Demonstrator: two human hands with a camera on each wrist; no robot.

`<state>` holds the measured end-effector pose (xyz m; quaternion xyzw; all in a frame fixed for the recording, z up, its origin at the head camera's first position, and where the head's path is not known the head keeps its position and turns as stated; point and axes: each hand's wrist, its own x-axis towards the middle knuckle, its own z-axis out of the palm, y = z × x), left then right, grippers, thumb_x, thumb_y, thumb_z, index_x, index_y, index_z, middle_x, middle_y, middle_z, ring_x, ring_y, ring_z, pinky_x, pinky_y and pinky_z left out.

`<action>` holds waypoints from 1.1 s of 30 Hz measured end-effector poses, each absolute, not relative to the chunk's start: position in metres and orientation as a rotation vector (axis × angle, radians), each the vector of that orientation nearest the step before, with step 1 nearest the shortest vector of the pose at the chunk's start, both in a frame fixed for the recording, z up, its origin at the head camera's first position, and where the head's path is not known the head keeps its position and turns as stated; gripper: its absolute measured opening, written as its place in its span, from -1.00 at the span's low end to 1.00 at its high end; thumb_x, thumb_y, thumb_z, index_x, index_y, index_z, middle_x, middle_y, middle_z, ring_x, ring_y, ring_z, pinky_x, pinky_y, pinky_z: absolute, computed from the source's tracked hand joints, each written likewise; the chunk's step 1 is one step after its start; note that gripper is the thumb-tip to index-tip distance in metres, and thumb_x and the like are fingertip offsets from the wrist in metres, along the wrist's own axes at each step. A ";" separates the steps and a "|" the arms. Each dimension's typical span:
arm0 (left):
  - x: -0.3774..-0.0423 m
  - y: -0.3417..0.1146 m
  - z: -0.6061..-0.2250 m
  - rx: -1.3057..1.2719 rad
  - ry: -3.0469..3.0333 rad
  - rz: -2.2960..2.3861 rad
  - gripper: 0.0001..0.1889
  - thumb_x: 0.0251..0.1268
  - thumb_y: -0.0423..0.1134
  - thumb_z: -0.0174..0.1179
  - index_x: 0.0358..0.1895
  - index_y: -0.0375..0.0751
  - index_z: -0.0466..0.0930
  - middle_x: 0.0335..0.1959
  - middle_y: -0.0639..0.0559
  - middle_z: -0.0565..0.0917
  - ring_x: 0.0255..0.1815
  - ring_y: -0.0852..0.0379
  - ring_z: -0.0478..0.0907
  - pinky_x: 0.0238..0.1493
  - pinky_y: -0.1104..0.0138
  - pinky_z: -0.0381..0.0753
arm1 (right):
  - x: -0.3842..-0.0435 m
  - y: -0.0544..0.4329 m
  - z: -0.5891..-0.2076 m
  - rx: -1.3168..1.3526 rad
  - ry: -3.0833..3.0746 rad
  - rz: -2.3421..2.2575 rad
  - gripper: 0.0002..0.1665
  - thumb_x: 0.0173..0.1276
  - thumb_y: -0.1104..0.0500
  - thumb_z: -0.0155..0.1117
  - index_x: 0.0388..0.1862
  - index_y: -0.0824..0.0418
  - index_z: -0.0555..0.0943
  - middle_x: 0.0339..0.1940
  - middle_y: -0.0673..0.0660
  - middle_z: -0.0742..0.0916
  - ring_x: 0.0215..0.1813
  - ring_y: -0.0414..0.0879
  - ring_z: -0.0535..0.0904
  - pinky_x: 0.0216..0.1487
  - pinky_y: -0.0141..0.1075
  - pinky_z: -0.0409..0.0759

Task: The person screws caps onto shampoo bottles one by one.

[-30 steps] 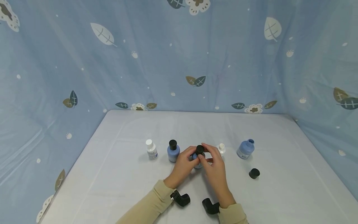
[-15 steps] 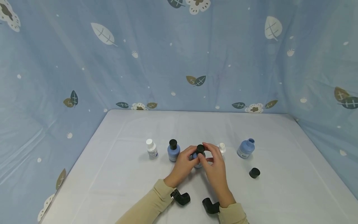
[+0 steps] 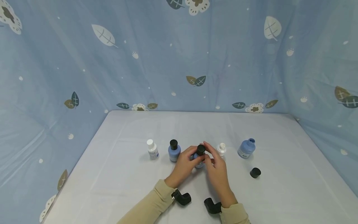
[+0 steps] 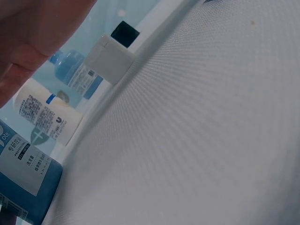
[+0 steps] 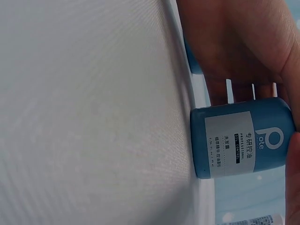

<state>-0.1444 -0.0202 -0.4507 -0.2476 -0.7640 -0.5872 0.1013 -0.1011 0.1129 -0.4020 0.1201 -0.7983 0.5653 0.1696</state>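
A blue bottle [image 3: 199, 164] with a black cap [image 3: 200, 150] stands upright on the table between my hands. My left hand [image 3: 183, 165] grips its body, fingers behind it in the right wrist view, where the printed label [image 5: 229, 145] shows. My right hand [image 3: 216, 169] holds its thumb and index finger at the right side of the black cap; its other fingers are partly hidden. Left of these hands is another blue bottle [image 3: 174, 152], black-capped. An uncapped white bottle [image 3: 221, 151] stands just beyond my right hand.
A white-capped white bottle [image 3: 153, 151] stands at the far left. To the right are an uncapped blue bottle [image 3: 246, 149] and a loose black cap [image 3: 255, 173]. The left wrist view shows a white squarish piece [image 4: 110, 58] on the white table [image 3: 126, 186].
My right thumb has shifted to the right around the cap, and the right hand has edged rightward. My left hand keeps its grip; the bottles stay in place.
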 end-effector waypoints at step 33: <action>-0.129 -0.021 -0.420 -0.708 -2.267 -1.757 -0.73 0.17 -0.29 0.17 -0.03 -0.10 0.54 -0.11 0.09 0.55 -0.05 0.21 0.46 -0.03 0.18 0.43 | -0.093 0.109 -0.386 0.395 -2.273 1.463 -0.58 0.21 0.47 0.06 0.06 0.26 0.49 0.04 0.12 0.54 0.05 -0.08 0.43 -0.26 -0.33 0.48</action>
